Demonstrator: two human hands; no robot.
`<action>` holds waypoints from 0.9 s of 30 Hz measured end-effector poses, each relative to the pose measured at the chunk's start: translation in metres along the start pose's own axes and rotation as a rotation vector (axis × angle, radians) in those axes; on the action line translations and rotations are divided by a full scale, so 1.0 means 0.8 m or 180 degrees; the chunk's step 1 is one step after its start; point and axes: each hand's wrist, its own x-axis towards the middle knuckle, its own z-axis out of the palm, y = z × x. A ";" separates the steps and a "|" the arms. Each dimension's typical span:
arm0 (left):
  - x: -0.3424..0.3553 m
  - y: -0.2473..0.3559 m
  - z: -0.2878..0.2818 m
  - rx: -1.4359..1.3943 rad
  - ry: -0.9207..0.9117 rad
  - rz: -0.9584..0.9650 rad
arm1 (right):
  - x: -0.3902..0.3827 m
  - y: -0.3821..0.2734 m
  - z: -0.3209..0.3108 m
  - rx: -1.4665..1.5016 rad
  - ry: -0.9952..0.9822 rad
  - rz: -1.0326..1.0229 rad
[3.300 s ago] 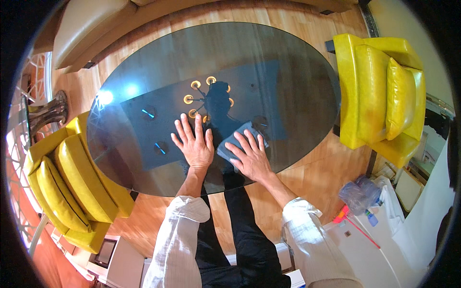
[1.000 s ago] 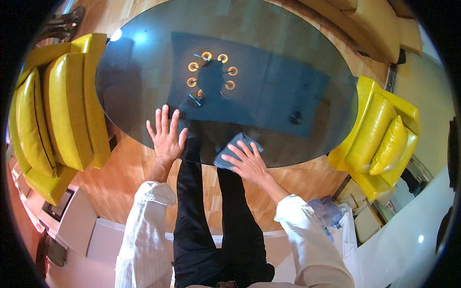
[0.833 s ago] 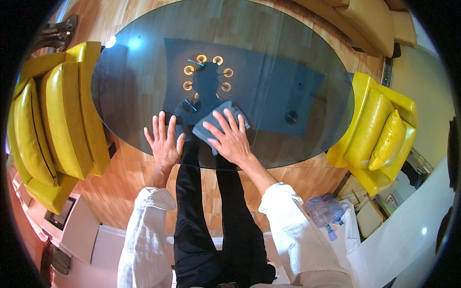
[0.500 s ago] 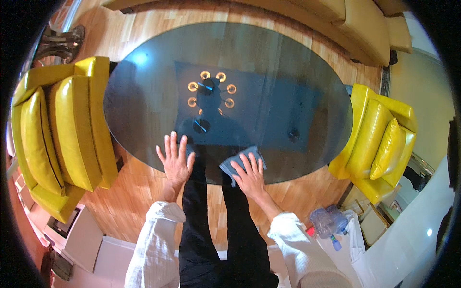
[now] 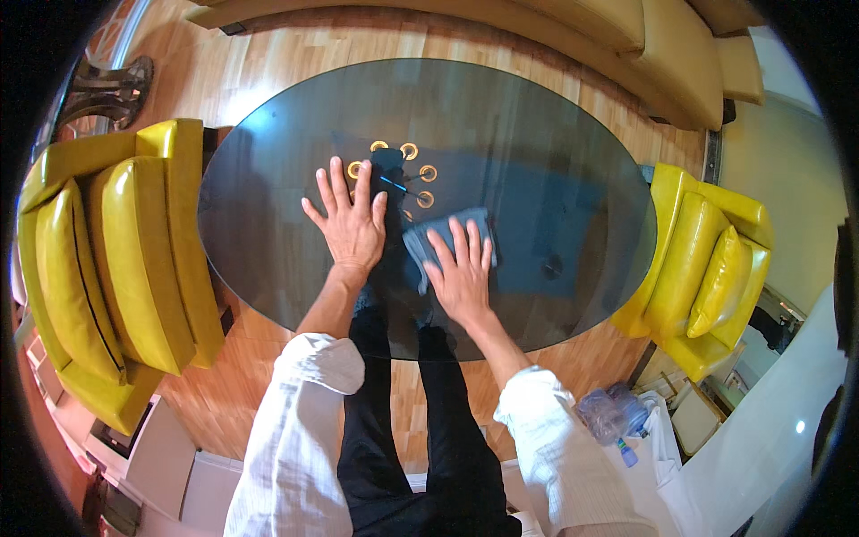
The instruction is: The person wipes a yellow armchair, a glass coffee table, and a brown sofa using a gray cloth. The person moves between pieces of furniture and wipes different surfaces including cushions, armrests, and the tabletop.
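Observation:
An oval dark glass table (image 5: 286,143) fills the middle, showing round gold lamp-like reflections and a blue rectangle. My left hand (image 5: 349,228) rests on the glass left of centre, fingers spread and nothing in them. Right of it, my right hand (image 5: 461,273) lies with fingers apart and outstretched on a folded blue-grey cloth (image 5: 420,237), pressed flat against the glass. The cloth is partly hidden under that hand. My forearms, in rolled white sleeves, come in from below, over my dark trousers.
Glossy yellow armchairs (image 5: 134,251) (image 5: 702,259) flank the table. A tan sofa (image 5: 582,49) runs along the back, with dark furniture (image 5: 103,89) at upper left. A white cabinet (image 5: 148,452) stands lower left; plastic jugs (image 5: 608,416) sit lower right on wooden and pale flooring (image 5: 188,492).
Both hands have moved up from the table's near edge toward its centre since half a second ago, the cloth moving with my right hand. The view has shifted over the last seconds.

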 end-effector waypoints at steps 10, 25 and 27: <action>-0.007 0.007 0.003 -0.0025 -0.0242 -0.0124 | -0.005 0.004 0.002 -0.0068 -0.0106 0.0471; -0.006 0.013 0.005 0.0114 -0.0391 -0.0086 | 0.081 0.084 -0.046 -0.0240 -0.0309 -0.0075; -0.006 0.009 -0.002 0.0186 -0.0362 -0.0068 | 0.129 0.084 -0.048 -0.0211 -0.0009 -0.0029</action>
